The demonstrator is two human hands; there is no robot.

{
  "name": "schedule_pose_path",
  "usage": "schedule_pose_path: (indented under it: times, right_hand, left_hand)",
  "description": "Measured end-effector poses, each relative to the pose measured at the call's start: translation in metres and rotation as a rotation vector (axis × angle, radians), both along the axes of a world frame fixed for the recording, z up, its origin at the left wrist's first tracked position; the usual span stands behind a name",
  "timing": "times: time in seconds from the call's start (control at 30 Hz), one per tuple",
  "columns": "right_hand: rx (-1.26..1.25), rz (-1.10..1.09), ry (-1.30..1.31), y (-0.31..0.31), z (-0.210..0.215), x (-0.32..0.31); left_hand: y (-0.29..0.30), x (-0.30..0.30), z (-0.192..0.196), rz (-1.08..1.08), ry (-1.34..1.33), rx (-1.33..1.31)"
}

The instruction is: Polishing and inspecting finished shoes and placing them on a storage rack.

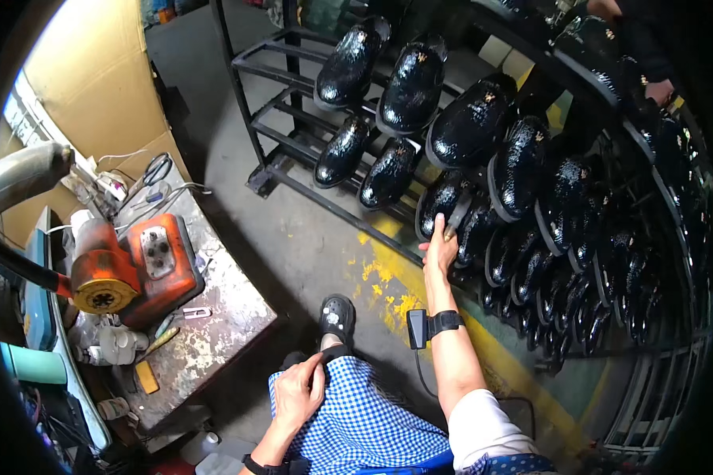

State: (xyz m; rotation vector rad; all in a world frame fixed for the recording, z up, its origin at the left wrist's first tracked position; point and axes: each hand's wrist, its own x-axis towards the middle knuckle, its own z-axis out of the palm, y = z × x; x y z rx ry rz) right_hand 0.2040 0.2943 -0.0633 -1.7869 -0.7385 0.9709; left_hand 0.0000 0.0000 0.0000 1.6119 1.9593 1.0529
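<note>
My right hand (441,247) reaches out to the black rack on the right. Its fingers are closed at the lower end of a glossy black shoe (442,198), beside a grey strip (459,210) that looks like a strap; the far fingertips are partly hidden. Around it stand several more shiny black shoes, such as a larger one (471,119) just above and a smaller one (390,172) to the left. On my knee, over the blue-and-white checked apron (356,412), rests my left hand (297,392), holding nothing, its fingers loosely bent.
To the left is a worn workbench (238,305) carrying an orange machine (162,265), scissors (158,169) and a yellow block (146,378). The metal rack (325,194) extends far to the right. A person's hand (659,93) shows beyond it at the upper right.
</note>
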Motion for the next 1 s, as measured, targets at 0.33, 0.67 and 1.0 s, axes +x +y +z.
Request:
schedule_pose_path:
  times: [0.33, 0.67, 1.0]
  right_hand:
    - [0.077, -0.233, 0.579, 0.005, 0.006, -0.014]
    - [-0.044, 0.172, 0.999, -0.199, 0.024, 0.062]
    - [-0.072, 0.671, 1.157, -0.261, 0.063, 0.076]
  left_hand:
    - [-0.012, 0.000, 0.006, 0.035, 0.018, -0.055]
    - [-0.022, 0.001, 0.000, 0.070, 0.012, 0.029]
    - [-0.023, -0.025, 0.028, 0.317, -0.961, -0.054]
